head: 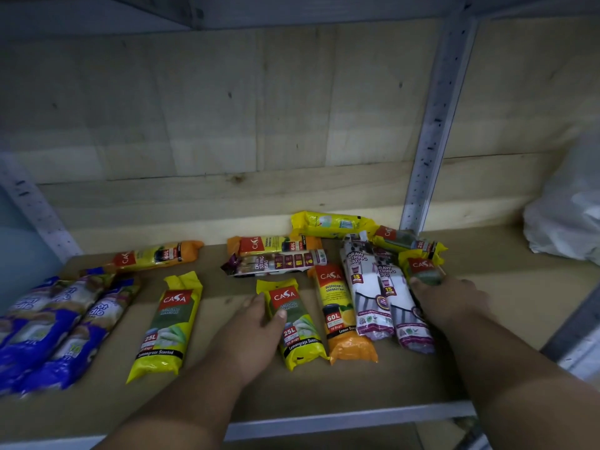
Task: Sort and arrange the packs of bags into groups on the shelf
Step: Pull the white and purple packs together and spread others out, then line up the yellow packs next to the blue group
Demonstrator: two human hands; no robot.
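Observation:
Packs of bags lie scattered on a brown shelf (373,384). My left hand (256,326) rests on the left side of a yellow 25L pack (300,326), thumb across its front. My right hand (451,303) closes over another yellow 25L pack (422,269) at the right. Between them lie an orange 60L pack (341,313) and two white draw-string packs (380,293). A third yellow 25L pack (168,326) lies left of centre. Blue packs (58,329) are grouped at far left. More orange (159,256), draw-string (279,263) and yellow (331,224) packs lie behind.
A wooden back panel (259,125) closes the shelf. Perforated metal uprights stand at the right (435,125) and left (35,216). A white plastic bag (565,216) sits at the far right. The shelf has a metal front rail (341,420).

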